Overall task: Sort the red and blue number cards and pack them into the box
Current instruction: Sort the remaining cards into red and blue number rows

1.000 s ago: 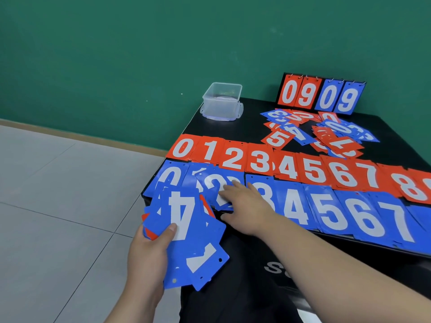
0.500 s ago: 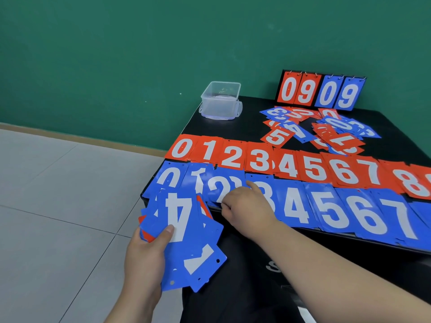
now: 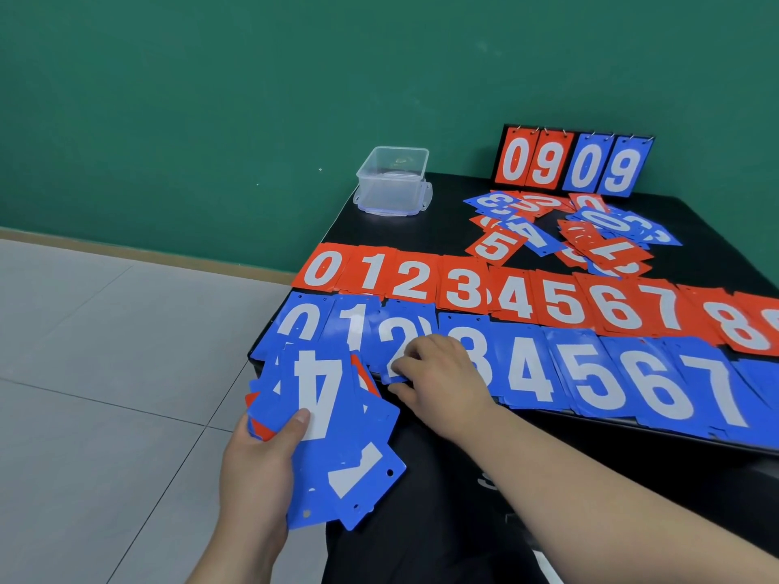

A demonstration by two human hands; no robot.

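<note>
A row of red number cards [image 3: 518, 295] from 0 to 8 lies across the black table [image 3: 421, 229], with a row of blue number cards [image 3: 590, 373] from 0 to 7 in front of it. My left hand [image 3: 257, 469] grips a fanned stack of mostly blue cards [image 3: 333, 419], a blue 4 on top, held off the table's left front corner. My right hand [image 3: 442, 381] rests on the blue 2 pile [image 3: 396, 330] with fingers curled at the cards' lower edge. A clear plastic box [image 3: 392, 179] stands open at the table's far left corner.
A loose heap of mixed red and blue cards [image 3: 581, 229] lies at the back of the table. Behind it a flip scoreboard [image 3: 573, 162] shows 09 and 09. Green wall behind, grey tiled floor to the left.
My right hand has drawn back a little toward me along the blue 2 pile and its fingers have curled. The left hand's stack has stayed about where it was.
</note>
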